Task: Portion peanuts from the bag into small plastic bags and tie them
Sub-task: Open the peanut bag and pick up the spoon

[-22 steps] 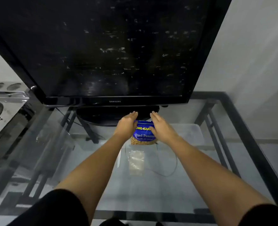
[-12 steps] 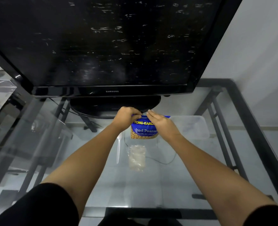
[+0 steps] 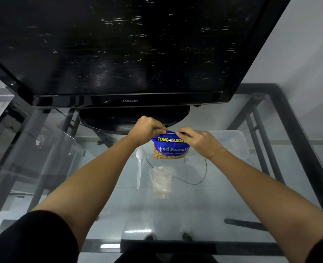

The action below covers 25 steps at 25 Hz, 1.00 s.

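One big black television (image 3: 119, 48) looms over the glass worktop (image 3: 242, 196), and just in front of its round stand a person has both hands up at a single blue bag of salted peanuts (image 3: 170, 149), lifted a little off the glass. The left hand (image 3: 147, 128) is curled shut, pinching the bag's top edge at its left corner; the right hand (image 3: 198, 139) pinches the same edge further right, fingers closed tight on the foil. It looks like the opening step: the bag appears sealed, and nothing has been portioned. The next move, I judge, calls for pulling the two pinches apart to tear the top without spilling nuts. To the right lies one clear plastic tub (image 3: 230, 141), upside down or lidded, I cannot tell. Near the person lies one small stack of clear plastic bags (image 3: 161, 182), count unreadable, and beside it one white plastic spoon (image 3: 139, 168).
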{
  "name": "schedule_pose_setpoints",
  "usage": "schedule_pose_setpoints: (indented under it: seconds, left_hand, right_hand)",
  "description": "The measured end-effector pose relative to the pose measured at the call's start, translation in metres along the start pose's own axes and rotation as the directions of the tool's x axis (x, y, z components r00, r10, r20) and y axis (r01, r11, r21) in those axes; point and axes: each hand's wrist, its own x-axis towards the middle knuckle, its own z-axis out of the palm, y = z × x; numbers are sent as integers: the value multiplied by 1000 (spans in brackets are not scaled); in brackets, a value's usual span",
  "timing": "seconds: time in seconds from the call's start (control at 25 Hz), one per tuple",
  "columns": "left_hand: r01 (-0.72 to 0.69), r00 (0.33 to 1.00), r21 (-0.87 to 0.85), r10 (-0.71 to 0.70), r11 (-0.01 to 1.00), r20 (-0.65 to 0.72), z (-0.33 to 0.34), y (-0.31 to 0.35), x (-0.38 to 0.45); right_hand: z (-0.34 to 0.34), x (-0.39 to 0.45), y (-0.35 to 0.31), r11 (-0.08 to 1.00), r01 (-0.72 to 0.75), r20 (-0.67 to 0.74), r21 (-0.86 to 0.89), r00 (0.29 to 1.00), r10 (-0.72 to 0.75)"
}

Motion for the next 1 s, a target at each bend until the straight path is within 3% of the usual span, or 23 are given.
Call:
schedule_pose_setpoints:
  seconds: [0.2, 0.36, 0.52, 0.68, 0.76, 0.88, 1.0]
  left_hand:
    - [-34, 999, -3, 34, 999, 23, -5, 1, 3]
    - [28, 997, -84, -21, 996, 80, -9, 2, 5]
    - [123, 974, -169, -85, 978, 211, -20, 12, 16]
    - [155, 945, -182, -91, 971, 315, -24, 13, 27]
    - [107, 938, -107, -65, 988, 341, -22, 13, 31]
    - [-28, 955, 82, 3, 996, 298, -18, 14, 34]
    - [-81, 974, 131, 51, 988, 222, -11, 13, 31]
  right_hand:
    - [-4, 8, 7, 998, 21, 16, -65, 1000, -20]
    - [-5, 15, -8, 968, -221, -172, -117, 965, 200]
    - [-1, 18, -19, 921, -390, -263, -15, 890, 373]
    - [0, 16, -21, 916, -399, -207, -35, 900, 384]
    - [2, 14, -23, 905, -426, -192, -7, 888, 417]
    - [4, 17, -26, 841, -518, -144, 156, 830, 538]
    - [3, 22, -23, 790, -567, -53, 232, 804, 592]
